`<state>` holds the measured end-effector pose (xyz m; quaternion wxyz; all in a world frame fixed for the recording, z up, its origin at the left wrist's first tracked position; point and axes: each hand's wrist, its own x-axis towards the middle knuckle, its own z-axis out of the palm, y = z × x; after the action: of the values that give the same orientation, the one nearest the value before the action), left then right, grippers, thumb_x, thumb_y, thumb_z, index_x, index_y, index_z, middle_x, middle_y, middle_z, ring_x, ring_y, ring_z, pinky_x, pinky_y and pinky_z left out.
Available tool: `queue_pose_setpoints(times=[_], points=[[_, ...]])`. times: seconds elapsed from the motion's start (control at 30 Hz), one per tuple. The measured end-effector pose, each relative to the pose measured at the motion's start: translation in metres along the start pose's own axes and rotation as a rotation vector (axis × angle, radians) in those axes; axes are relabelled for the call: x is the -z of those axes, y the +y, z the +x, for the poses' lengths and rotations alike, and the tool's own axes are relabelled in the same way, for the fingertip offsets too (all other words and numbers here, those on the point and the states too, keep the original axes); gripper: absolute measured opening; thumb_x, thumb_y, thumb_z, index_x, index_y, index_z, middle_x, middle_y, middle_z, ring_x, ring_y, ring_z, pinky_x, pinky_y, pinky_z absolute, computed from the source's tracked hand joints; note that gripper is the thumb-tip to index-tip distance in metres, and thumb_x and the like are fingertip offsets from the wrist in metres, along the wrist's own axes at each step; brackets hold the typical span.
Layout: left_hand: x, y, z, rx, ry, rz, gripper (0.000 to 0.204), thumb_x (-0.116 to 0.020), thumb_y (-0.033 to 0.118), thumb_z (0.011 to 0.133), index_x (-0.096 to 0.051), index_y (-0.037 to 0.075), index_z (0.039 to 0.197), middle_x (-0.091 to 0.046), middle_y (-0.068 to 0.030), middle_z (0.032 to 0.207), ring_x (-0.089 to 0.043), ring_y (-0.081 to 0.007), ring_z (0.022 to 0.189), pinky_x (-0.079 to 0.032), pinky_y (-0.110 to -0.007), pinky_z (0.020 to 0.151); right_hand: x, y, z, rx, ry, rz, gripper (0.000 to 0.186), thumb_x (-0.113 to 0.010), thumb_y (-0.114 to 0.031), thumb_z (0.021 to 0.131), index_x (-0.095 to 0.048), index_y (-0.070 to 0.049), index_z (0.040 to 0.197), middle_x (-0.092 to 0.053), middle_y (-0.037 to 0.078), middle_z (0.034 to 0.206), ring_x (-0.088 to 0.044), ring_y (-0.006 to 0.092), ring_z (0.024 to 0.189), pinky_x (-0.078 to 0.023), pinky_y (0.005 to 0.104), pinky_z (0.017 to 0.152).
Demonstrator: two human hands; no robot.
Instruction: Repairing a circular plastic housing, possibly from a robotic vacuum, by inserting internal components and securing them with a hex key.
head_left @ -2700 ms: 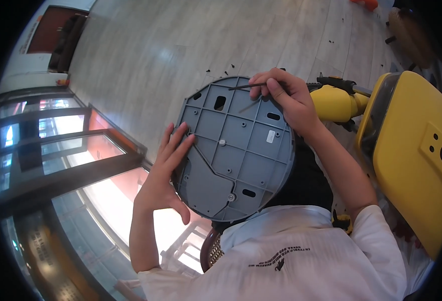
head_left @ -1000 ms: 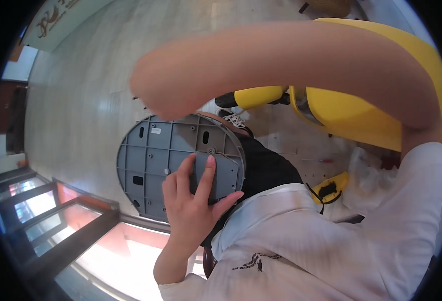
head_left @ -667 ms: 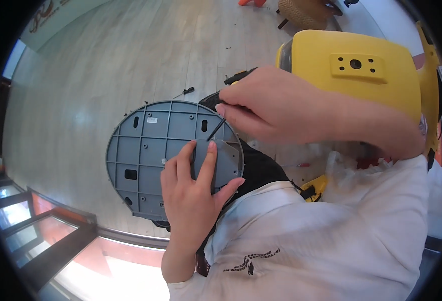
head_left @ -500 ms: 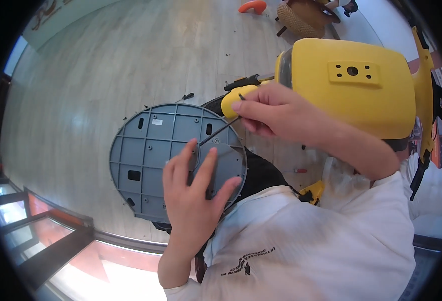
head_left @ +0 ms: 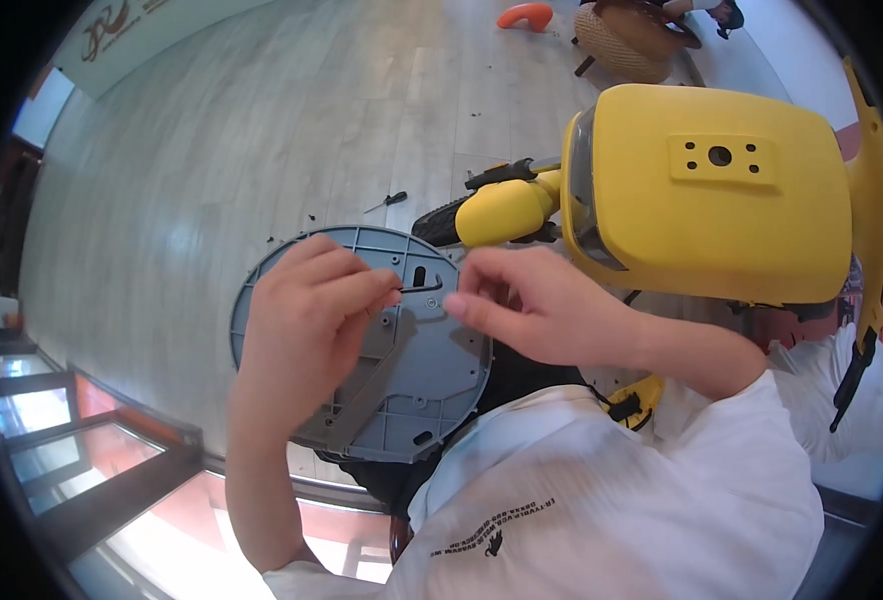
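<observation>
My left hand (head_left: 306,300) pinches a dark L-shaped hex key (head_left: 420,290) between thumb and fingertips, its bent end toward the right. Just right of that end is my right hand (head_left: 521,300), fingers curled and thumb drawn toward the forefinger. Whether a small part sits between them I cannot make out. Beneath both hands lies a round grey ribbed plastic panel (head_left: 451,370) with slots and small holes, resting over my lap. My left hand and forearm cover much of its left side.
A large yellow vehicle body (head_left: 721,220) with a yellow mudguard (head_left: 501,212) and black tyre (head_left: 439,222) stands to the right. A screwdriver (head_left: 387,202) and small dark bits lie on the wooden floor (head_left: 261,130). A wicker seat (head_left: 621,45) and an orange curved object (head_left: 525,16) are farther off.
The hex key has passed from my right hand to my left and off the panel. My left hand, spread over the panel before, has risen and closed on it. The view has shifted slightly.
</observation>
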<state>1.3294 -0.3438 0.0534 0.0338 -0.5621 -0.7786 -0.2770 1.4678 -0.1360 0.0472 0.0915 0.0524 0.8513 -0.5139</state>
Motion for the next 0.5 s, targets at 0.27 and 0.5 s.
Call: queue_pose_setpoints(times=[0.27,0.5], points=[[-0.019,-0.032,0.022,0.019,-0.31,-0.276,0.012,-0.075,0.004,0.08,-0.077,0.002,0.092,-0.065,-0.0071,0.079,-0.058,-0.0259,0.084,-0.049,-0.037,0.074,-0.014,0.029,0.013,0.398,0.229,-0.134,0.018,-0.075,-0.007,0.091,-0.075,-0.003,0.109,-0.073,0.011,0.091,-0.071,0.0245,0.078,-0.055,0.032,0.069],[-0.021,-0.044,0.024,0.044,-0.295,-0.43,0.013,-0.076,0.006,0.082,-0.077,0.003,0.094,-0.064,-0.0071,0.081,-0.057,-0.0255,0.084,-0.049,-0.036,0.074,-0.013,0.028,0.017,0.372,0.222,-0.135,0.012,-0.075,-0.006,0.09,-0.075,-0.002,0.101,-0.075,0.011,0.092,-0.072,0.0251,0.078,-0.056,0.0325,0.068]])
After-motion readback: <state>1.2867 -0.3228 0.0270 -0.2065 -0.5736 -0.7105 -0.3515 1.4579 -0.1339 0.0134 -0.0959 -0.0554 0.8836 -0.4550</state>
